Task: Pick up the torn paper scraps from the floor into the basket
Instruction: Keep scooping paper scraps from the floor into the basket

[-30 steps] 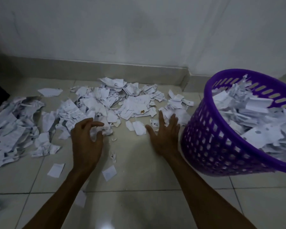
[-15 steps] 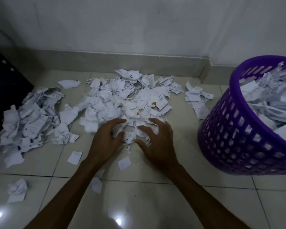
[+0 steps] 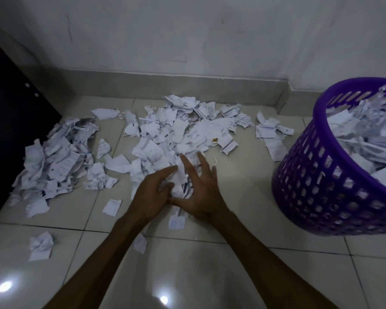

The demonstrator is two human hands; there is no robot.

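Two hands are gathering a bunch of paper scraps off the floor beside a purple basket.

The scraps [image 3: 178, 139] are lying in a wide heap on the floor [image 3: 243, 275] near the wall [image 3: 187, 36], with a second pile [image 3: 53, 157] to the left by a dark cabinet [image 3: 7, 121] and loose bits [image 3: 40, 245] nearer the camera. The left hand [image 3: 150, 197] is curling its fingers around a small bunch [image 3: 179, 181] at the heap's near edge. The right hand [image 3: 201, 195] is pressing against the same bunch from the other side, its fingers straight and spread, its thumb meeting the left hand. The basket [image 3: 321, 197] is standing well to the right, tilting in the wide view, already holding many scraps.
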